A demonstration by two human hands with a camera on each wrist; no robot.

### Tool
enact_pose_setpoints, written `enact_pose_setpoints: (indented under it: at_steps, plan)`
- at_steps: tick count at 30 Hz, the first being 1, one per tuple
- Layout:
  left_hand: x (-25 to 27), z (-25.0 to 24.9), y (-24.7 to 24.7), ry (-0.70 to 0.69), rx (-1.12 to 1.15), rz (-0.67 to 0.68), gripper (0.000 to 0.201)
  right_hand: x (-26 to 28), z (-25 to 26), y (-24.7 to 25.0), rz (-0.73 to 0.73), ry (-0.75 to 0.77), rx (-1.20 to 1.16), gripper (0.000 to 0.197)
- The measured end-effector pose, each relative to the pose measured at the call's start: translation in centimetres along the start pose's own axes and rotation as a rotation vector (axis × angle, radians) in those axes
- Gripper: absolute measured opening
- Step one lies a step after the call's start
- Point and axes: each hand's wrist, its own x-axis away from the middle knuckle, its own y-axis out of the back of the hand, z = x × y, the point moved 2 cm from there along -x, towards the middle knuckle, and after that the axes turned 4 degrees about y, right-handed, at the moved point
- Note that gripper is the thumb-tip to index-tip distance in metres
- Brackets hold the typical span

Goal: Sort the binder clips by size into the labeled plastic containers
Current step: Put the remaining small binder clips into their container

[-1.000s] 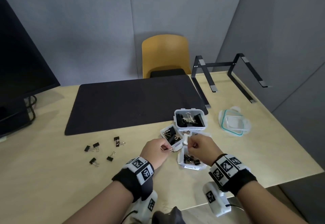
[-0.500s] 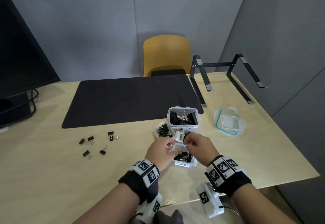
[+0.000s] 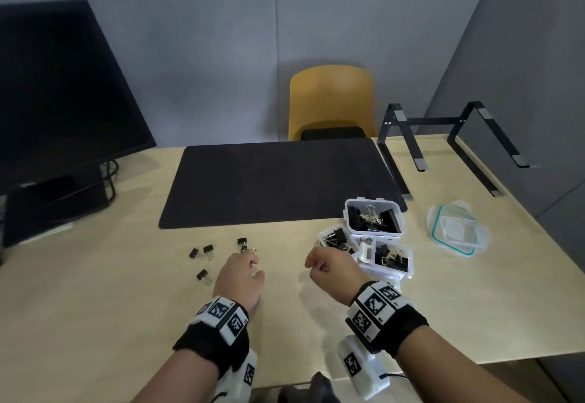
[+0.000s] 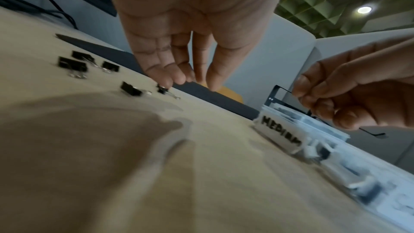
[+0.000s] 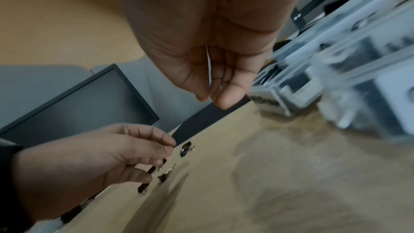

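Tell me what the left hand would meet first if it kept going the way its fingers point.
Probably the loose binder clip lying just ahead of the left hand; its fingertips hover right above that clip, though depth is hard to judge.

Four loose clips [image 3: 207,248] lie on the counter left of three tubs [image 3: 373,217]; one lid [image 3: 456,234] right.

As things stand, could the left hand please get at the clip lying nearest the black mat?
Probably yes: the left hand hovers just short of that clip, fingers extended toward it, and nothing lies between them.
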Motion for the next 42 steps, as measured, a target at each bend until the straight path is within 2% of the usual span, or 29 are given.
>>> enact_pose_setpoints:
  at_steps: [3,7,13,17,23,33,38,42]
  plan:
    - [-1.4,2.1,1.2,0.102,-0.05,0.017,0.025,-1.8,1.3,-2.5,0.033,-0.002,0.034,0.027]
    - [-2.8,4.1,1.8,0.175,-0.144,0.106,0.027,-4.0,2.7,-5.4,0.107,-0.025,0.068,0.034]
    - [-3.9,4.6,1.7,0.057,-0.224,0.14,0.01,-6.8,3.9,-8.1,0.092,-0.071,0.118,0.039]
    - [-4.4,4.7,2.4,0.018,-0.211,0.178,0.013,-8.3,4.5,-9.1,0.048,-0.066,0.141,0.04]
    - [-5.0,5.4,4.2,0.0,-0.218,0.146,0.018,-9.8,5.9,-10.4,0.003,-0.087,0.229,0.043]
    - [-5.5,6.0,4.0,0.014,-0.113,0.134,0.018,-10.2,6.0,-10.1,0.013,-0.096,0.316,0.026]
    - [-5.1,4.4,3.0,-0.032,-0.026,0.128,0.016,-8.1,4.0,-8.5,0.023,-0.118,0.308,0.029]
    - [-4.3,2.7,2.1,-0.08,0.05,0.13,0.016,-5.8,3.0,-6.4,-0.05,-0.112,0.241,0.028]
